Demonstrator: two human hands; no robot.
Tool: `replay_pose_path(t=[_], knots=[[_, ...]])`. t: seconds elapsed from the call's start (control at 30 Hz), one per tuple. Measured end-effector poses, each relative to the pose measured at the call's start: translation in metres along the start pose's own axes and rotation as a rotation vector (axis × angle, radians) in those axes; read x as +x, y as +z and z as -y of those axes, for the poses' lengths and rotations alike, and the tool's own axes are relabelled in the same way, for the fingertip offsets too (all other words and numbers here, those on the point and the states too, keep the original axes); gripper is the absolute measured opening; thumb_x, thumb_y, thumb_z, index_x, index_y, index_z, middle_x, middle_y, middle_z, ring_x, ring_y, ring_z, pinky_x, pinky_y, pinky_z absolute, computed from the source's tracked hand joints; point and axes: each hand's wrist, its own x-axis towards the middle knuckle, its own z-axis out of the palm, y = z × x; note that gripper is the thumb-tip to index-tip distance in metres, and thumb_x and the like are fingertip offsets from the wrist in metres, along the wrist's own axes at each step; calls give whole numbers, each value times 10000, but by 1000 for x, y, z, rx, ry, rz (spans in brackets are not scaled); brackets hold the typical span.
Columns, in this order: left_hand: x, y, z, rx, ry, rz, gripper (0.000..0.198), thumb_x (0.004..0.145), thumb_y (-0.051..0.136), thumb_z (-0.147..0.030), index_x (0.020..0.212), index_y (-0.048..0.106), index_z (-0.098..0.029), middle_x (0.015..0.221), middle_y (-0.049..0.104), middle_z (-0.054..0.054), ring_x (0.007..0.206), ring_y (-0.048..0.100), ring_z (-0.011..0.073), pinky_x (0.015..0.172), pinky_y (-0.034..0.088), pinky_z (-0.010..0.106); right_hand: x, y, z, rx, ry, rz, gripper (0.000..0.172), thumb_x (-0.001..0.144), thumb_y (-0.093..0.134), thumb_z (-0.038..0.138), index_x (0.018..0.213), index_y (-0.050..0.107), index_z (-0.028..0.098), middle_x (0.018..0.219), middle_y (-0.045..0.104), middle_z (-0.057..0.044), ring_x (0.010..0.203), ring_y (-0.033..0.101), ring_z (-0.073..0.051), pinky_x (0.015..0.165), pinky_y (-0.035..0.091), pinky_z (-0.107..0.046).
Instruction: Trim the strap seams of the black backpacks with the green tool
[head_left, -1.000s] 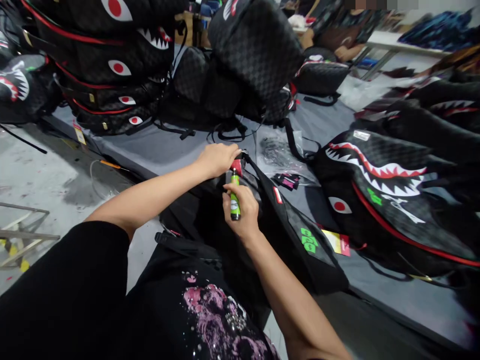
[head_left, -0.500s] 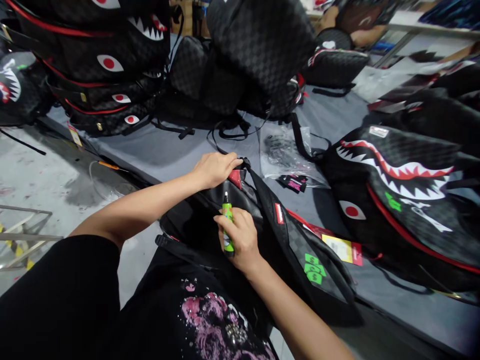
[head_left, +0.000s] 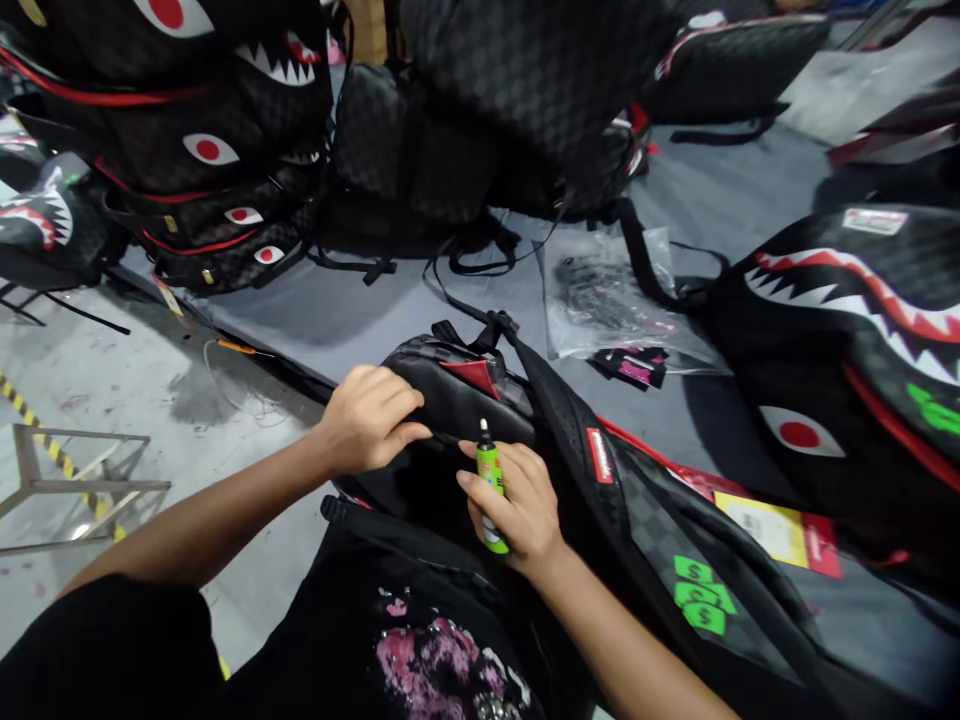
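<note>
A black checkered backpack [head_left: 622, 500] with red trim and green dollar patches lies on its side at the near edge of the grey table [head_left: 352, 310]. My left hand [head_left: 371, 418] is closed, pinching the backpack's upper edge near its top. My right hand [head_left: 517, 505] is wrapped round a small green lighter [head_left: 491, 485], held upright with its black tip just below the bag's red lining [head_left: 472, 375].
Stacks of black shark-face backpacks [head_left: 202, 150] fill the far left and back. Another shark backpack [head_left: 862, 350] lies at the right. A clear plastic bag [head_left: 607, 300] and black-pink tags [head_left: 634, 365] lie behind the bag. A metal frame [head_left: 67, 480] stands on the floor, left.
My left hand has slid from the backpack's top handle back toward me along its edge. The right hand with the lighter has kept close below it. The view has tilted down.
</note>
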Motion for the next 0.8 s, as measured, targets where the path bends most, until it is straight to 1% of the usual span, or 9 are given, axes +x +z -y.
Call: replay_pose_path(t=[0.07,0.17,0.23,0.27,0.33,0.47,0.53,0.6,0.8], knots=[[-7,-3,-7,133,-23,159,339,1008,447,-436,886,615,-168,788,667,39,758,567,195,767,362,367,0,1,-2,16,-2,-5,194,897,585,84,1060,617,185,1079,702,-163,1013,632,-250,801,550,-444],[-6,-10,-17,185,-73,334,281,941,590,-444,822,606,-190,783,649,16,777,559,205,814,344,382,1,2,-6,-16,-2,-3,191,885,603,68,1035,617,185,1026,704,-144,974,638,-238,792,562,-437],[-4,-14,-21,228,-124,414,222,875,698,-401,879,620,-193,861,673,17,819,572,209,806,343,378,1,2,-8,-32,12,-20,192,877,614,56,1018,618,187,981,701,-130,942,643,-228,779,568,-421],[-5,-16,-23,259,-139,423,216,850,735,-365,919,625,-192,911,686,21,847,579,210,805,345,377,2,3,-9,-29,19,-25,194,873,618,53,1012,619,189,974,701,-125,936,645,-225,777,570,-417],[-9,-18,-24,302,-142,378,238,827,766,-301,981,623,-190,978,702,20,917,588,211,834,355,379,1,3,-8,-9,25,-29,194,865,629,52,1001,623,190,990,704,-124,949,647,-228,785,572,-423],[-22,-16,-23,251,-90,269,111,897,682,-265,939,607,-194,912,710,-6,956,583,200,855,380,366,-5,0,-2,33,21,-39,195,839,654,55,980,625,186,1015,714,-136,990,648,-244,792,572,-437],[-25,-14,-24,216,-90,257,65,943,602,-247,905,605,-194,888,710,-3,929,587,190,829,392,353,-9,-3,0,38,22,-33,196,833,651,54,970,623,191,1004,721,-134,985,649,-243,780,574,-435],[-24,-14,-27,205,-92,256,98,964,550,-223,896,611,-188,892,714,5,910,597,183,820,402,346,-11,-6,1,35,25,-11,196,833,642,58,960,626,207,997,729,-119,972,652,-233,770,577,-430],[-18,-15,-36,168,-70,299,97,933,538,-153,936,633,-171,918,710,24,830,590,173,772,427,346,-12,-8,2,58,72,-10,219,829,654,68,960,638,243,1016,730,-78,950,654,-216,771,575,-413]])
